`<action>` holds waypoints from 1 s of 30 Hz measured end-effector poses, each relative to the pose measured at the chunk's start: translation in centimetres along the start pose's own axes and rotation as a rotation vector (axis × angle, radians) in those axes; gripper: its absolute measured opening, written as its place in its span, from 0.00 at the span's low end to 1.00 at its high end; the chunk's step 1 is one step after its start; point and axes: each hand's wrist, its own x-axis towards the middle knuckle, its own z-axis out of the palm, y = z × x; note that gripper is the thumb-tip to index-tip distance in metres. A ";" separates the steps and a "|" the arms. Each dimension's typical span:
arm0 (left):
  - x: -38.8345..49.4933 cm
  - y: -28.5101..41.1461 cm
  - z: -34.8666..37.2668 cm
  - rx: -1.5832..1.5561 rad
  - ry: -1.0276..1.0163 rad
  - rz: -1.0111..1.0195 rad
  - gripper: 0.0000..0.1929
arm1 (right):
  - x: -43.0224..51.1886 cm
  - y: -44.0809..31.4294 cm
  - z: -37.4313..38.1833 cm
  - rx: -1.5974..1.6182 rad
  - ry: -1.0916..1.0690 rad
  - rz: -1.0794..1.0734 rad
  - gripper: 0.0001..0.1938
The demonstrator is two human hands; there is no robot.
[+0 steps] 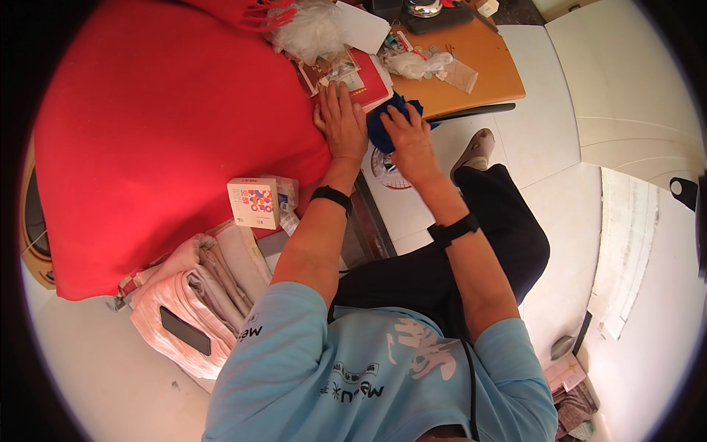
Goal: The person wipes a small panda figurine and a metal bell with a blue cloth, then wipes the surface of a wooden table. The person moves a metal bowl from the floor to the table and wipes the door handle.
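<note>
My left hand (342, 124) lies palm down at the near edge of a red folder or booklet (370, 80), its fingertips by a small clear plastic packet (338, 67). To its right, my right hand (407, 138) is closed on a dark blue cloth (380, 132), bunched at the near corner of the wooden tabletop (491, 66). Part of the cloth is hidden under the fingers. Crumpled clear plastic bags (309, 30) and a white sheet (362, 25) lie beyond the folder.
A red cover (182, 110) spreads at the left, with a cotton-swab box (254, 203) near its edge. Folded bedding (210, 282) bears a dark phone (185, 330). On the tabletop lie coins and a thin plastic bag (414, 65). A round wire-guarded object (389, 171) stands below the cloth.
</note>
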 end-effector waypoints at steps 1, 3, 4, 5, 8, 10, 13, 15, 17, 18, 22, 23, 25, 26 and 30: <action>0.0 0.0 0.0 -0.001 0.001 0.003 0.25 | 0.1 0.8 -0.4 0.051 0.015 -0.004 0.36; 0.0 0.0 0.0 -0.001 0.007 0.011 0.25 | 0.5 3.1 -1.3 0.068 0.053 0.054 0.36; 0.0 0.0 0.0 0.014 0.004 0.008 0.25 | 0.7 4.2 -1.7 0.034 0.076 0.115 0.36; 0.0 0.0 0.1 0.030 0.003 0.004 0.24 | 0.9 4.6 -1.9 -0.015 0.081 0.202 0.35; 0.0 0.1 0.2 0.046 -0.007 -0.014 0.25 | 1.0 3.6 -1.3 -0.076 0.093 0.191 0.34; 0.0 0.2 0.3 0.037 -0.007 -0.017 0.25 | 1.0 1.6 -0.4 -0.097 0.062 0.142 0.34; 0.0 0.1 0.2 0.023 -0.008 0.002 0.24 | 1.3 0.2 0.1 -0.012 0.003 0.056 0.34; 0.0 0.0 0.1 0.014 0.002 0.009 0.24 | 1.8 1.4 -0.5 -0.005 0.006 0.082 0.34; -0.1 -0.1 0.1 0.045 -0.008 0.007 0.24 | 2.2 3.1 -1.2 -0.023 0.019 0.113 0.34; -0.1 -0.1 0.2 0.060 -0.014 0.008 0.24 | 2.3 3.7 -1.4 -0.056 0.029 0.150 0.34; 0.0 -0.1 0.4 0.054 0.019 0.018 0.24 | 1.3 2.6 -1.0 -0.112 0.026 0.173 0.34; 0.0 -0.1 0.4 0.064 0.013 0.013 0.23 | 0.8 1.6 -0.7 -0.113 0.058 0.153 0.34; 0.0 -0.1 0.4 0.077 0.008 0.008 0.23 | -0.4 -0.6 0.2 -0.051 0.019 0.095 0.35; 0.0 -0.2 0.4 0.079 0.009 0.011 0.23 | -0.8 -1.6 0.6 -0.060 0.013 0.071 0.35; -0.1 -0.2 0.4 0.068 0.020 0.023 0.23 | -1.5 -0.6 0.3 0.025 0.024 0.040 0.36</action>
